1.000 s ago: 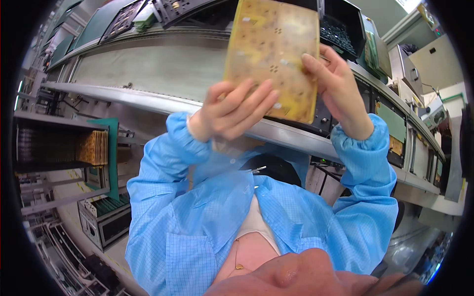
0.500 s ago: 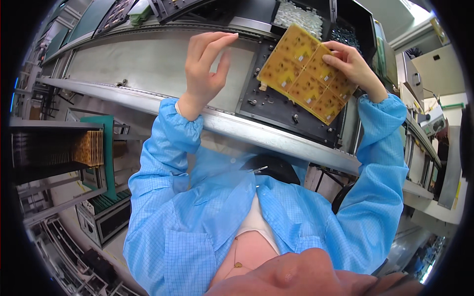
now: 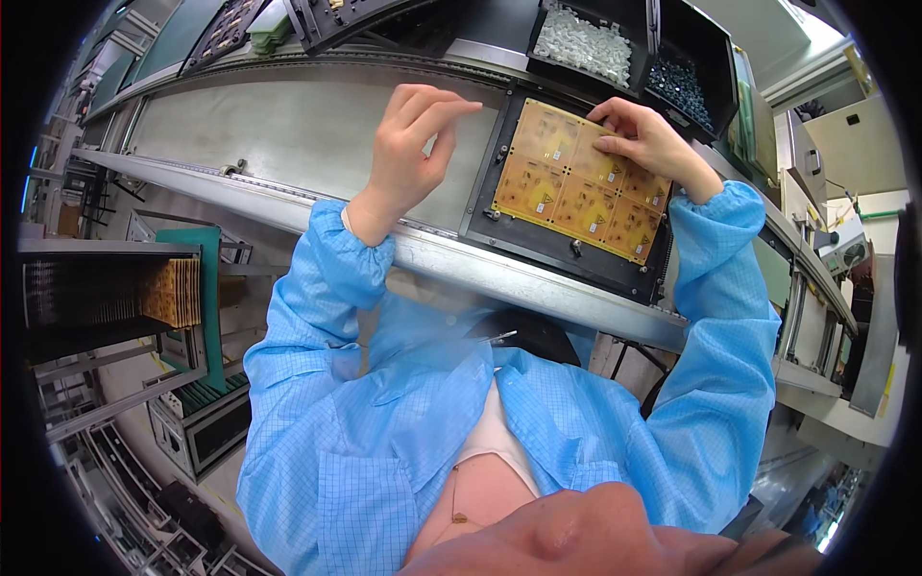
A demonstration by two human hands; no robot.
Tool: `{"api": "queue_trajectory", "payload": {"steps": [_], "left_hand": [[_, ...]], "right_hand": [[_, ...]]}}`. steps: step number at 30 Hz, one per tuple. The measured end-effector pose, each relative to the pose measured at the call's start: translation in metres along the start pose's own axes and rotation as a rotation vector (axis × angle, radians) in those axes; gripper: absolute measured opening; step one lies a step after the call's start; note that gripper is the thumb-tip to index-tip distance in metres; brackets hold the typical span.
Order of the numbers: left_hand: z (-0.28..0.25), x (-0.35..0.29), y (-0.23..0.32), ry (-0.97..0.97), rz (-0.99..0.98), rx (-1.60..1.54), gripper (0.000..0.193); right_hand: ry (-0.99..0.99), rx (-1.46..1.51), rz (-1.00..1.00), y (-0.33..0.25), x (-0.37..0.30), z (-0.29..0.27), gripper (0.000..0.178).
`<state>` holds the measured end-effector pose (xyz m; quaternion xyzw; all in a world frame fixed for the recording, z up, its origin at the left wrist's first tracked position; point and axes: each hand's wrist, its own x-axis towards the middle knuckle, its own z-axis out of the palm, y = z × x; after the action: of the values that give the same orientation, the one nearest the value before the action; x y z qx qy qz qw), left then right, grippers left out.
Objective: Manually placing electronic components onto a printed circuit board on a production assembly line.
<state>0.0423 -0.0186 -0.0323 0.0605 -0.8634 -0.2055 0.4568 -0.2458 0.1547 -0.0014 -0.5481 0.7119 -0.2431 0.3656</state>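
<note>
A yellow circuit board panel (image 3: 557, 197), divided into several sections with small white labels and dark marks, lies on a black fixture plate (image 3: 523, 236). It looks flat there, with dark strips of the plate showing around it. My right hand (image 3: 653, 144) is at the panel's far edge, thumb on the top face and fingers bent over the edge, pinching it. To the left of the plate my left hand (image 3: 408, 154) is raised above the grey conveyor surface. Its fingers are curved and apart, with nothing in them.
Behind the plate stand a black bin of white plastic parts (image 3: 581, 46) and another of dark small parts (image 3: 682, 88). A metal rail (image 3: 480, 272) runs along the near side. At the left is a rack of upright boards (image 3: 173, 291) beside a green panel (image 3: 204, 317).
The panel, tilted and raised in my right hand before, has come down and straightened onto the black plate. My right hand moved slightly left with it; my left hand shifted a little right.
</note>
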Motion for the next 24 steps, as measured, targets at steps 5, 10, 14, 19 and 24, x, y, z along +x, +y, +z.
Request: {"api": "queue_trajectory", "payload": {"steps": [5, 10, 14, 19, 24], "left_hand": [[0.012, -0.007, 0.003, -0.226, 0.014, -0.019, 0.027], [0.022, -0.009, 0.010, -0.400, 0.078, 0.000, 0.027], [0.023, -0.014, 0.013, -0.507, 0.168, 0.087, 0.028], [0.031, -0.013, 0.013, -0.563, 0.225, 0.077, 0.032], [0.031, -0.012, 0.013, -0.659, 0.284, 0.233, 0.035]], "right_hand": [[0.204, -0.378, -0.282, 0.005, -0.009, 0.017, 0.028], [0.182, -0.191, -0.169, 0.003, -0.021, 0.027, 0.023], [0.424, -0.497, -0.321, -0.003, -0.053, 0.033, 0.019], [0.565, -0.579, -0.201, -0.001, -0.111, 0.059, 0.020], [0.599, -0.619, -0.128, 0.018, -0.140, 0.091, 0.022]]}}
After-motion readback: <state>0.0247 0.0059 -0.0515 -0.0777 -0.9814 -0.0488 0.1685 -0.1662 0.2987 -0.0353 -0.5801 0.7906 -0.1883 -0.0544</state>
